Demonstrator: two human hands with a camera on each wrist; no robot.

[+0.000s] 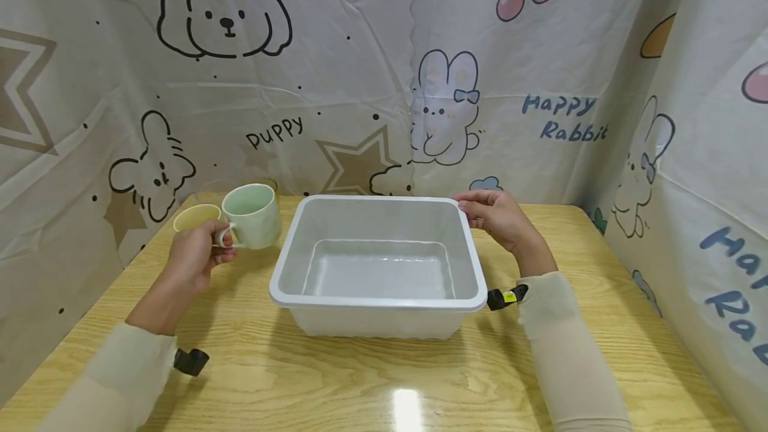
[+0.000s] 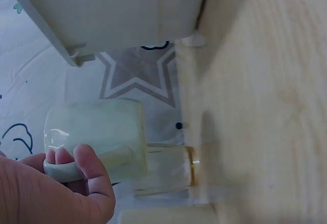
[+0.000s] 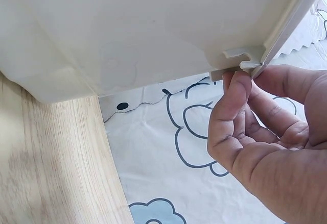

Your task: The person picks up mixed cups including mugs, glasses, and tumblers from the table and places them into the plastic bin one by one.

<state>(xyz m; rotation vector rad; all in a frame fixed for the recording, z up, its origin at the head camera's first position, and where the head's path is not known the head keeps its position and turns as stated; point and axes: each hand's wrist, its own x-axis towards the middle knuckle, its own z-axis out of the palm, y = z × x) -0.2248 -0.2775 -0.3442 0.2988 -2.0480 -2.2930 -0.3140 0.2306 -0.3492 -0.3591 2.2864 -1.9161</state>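
Note:
My left hand (image 1: 193,253) holds a pale green mug (image 1: 258,222) by its handle, with fingers curled through it. In the left wrist view the mug (image 2: 102,127) is raised off the table, its shadow falling on the wood. A yellow cup (image 1: 193,216) stands just beyond that hand, partly hidden by it. Behind the green mug, a clear glass (image 2: 168,173) with an amber edge shows in the left wrist view. My right hand (image 1: 497,217) pinches the far right corner of a white plastic basin (image 1: 378,302) between thumb and fingers, as the right wrist view (image 3: 265,117) confirms.
The basin's inside bottom (image 1: 381,272) is bare. Everything stands on a light wooden table (image 1: 336,379). A printed curtain (image 1: 360,52) hangs close along the table's back, left and right. Each sleeve carries a small black camera (image 1: 191,361) at the wrist.

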